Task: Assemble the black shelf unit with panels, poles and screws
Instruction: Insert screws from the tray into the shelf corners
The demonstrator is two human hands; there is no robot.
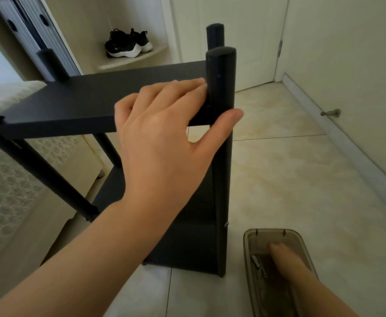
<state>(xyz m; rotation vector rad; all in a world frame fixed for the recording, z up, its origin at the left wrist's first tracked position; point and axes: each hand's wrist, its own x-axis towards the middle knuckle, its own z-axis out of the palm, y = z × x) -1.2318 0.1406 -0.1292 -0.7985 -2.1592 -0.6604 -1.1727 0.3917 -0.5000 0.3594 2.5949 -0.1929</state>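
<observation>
On the left hand (164, 138), the fingers (176, 89) lay straight and close together on the flat black top panel (73, 99), tips touching the round black pole (221, 69), thumb across its front. The black shelf unit (187, 236) stood on the pale tiled floor (301, 179). The right hand (285, 259) reached into a brown see-through plastic box (248, 239) of silver screws (256, 261); its fingers were hidden, so I could not tell how they lay. If the left hand let go, I think the panel could slip down.

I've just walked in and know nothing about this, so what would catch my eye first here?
A left hand fills the middle, flat on the black shelf panel with its thumb against the front pole. Lower right, the right hand reaches into a brownish box on the tiled floor. Black-and-white shoes sit far back, upper middle.
</observation>
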